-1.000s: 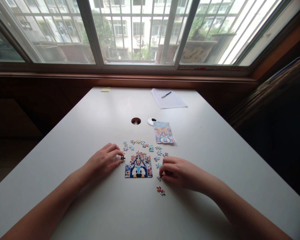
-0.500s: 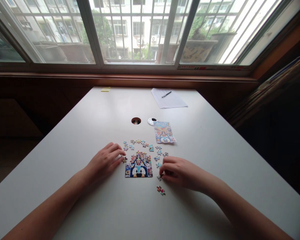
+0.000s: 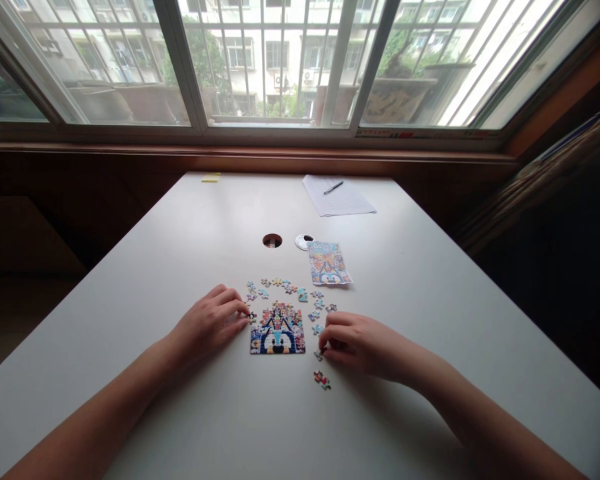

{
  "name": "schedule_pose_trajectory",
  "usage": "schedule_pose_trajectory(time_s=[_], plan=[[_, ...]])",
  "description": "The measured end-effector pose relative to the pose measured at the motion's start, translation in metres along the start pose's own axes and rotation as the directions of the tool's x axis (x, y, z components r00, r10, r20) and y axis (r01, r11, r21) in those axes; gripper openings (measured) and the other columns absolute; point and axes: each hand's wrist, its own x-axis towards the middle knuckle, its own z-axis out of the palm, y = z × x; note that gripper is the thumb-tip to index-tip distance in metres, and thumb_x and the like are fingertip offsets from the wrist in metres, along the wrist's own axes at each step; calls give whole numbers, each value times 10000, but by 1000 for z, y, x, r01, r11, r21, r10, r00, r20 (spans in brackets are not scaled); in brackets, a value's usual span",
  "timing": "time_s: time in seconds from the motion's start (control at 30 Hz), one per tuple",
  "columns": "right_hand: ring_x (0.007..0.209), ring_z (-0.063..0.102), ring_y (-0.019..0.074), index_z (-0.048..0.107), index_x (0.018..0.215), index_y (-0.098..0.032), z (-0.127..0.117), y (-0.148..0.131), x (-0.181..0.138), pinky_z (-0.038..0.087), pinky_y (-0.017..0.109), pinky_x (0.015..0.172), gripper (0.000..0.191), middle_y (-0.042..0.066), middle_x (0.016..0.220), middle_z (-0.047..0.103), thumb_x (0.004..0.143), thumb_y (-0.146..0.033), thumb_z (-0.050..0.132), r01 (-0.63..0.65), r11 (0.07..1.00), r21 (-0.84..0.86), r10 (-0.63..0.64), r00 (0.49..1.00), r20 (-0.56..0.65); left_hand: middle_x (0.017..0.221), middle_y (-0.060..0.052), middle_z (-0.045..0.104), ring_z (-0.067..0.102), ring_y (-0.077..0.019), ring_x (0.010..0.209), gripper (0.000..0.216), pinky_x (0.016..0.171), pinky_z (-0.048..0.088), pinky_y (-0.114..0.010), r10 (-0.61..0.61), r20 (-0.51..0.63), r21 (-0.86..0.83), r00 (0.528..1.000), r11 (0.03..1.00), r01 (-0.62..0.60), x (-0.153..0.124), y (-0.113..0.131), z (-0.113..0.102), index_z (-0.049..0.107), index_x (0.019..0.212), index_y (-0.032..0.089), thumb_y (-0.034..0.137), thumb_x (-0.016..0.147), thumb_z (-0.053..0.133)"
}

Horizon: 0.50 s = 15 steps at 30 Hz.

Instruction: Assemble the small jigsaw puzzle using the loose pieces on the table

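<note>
A partly assembled jigsaw puzzle (image 3: 279,337) with a blue cartoon dog face lies flat on the white table. At its upper left edge, my left hand (image 3: 214,316) has its fingertips closed on a small dark puzzle piece (image 3: 252,318). My right hand (image 3: 353,339) rests to the right of the puzzle, fingers curled, thumb and forefinger pinching a small greyish piece (image 3: 319,356) at the tabletop. Several loose pieces (image 3: 277,283) lie in an arc above the puzzle and down its right side. Nearer to me are colourful pieces (image 3: 323,380).
A printed reference picture (image 3: 329,263) lies behind the loose pieces, beside a round metal cover (image 3: 303,241) and a cable hole (image 3: 273,241). Farther back are paper sheets (image 3: 340,203) with a pen (image 3: 333,188) and yellow sticky notes (image 3: 211,177). A barred window stands beyond the table.
The dark piece at my left fingertips has shifted slightly right and up, against the puzzle's left edge. My right hand has stayed nearly still.
</note>
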Motion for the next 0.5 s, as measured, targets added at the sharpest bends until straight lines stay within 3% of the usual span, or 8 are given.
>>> schedule_pose_trajectory(time_s=[0.5], plan=[[881,620,177,719,1015,-229,-1,-1,0,495,295,773,131,46,976,669,949,-210,607,-5,1000,4,5,1000,0,1051,-77,654,547,-231,1009,158,865,495,-370,-30,13,-20,999,999,30,3,8,3,675,1054,209,302,1023,551]])
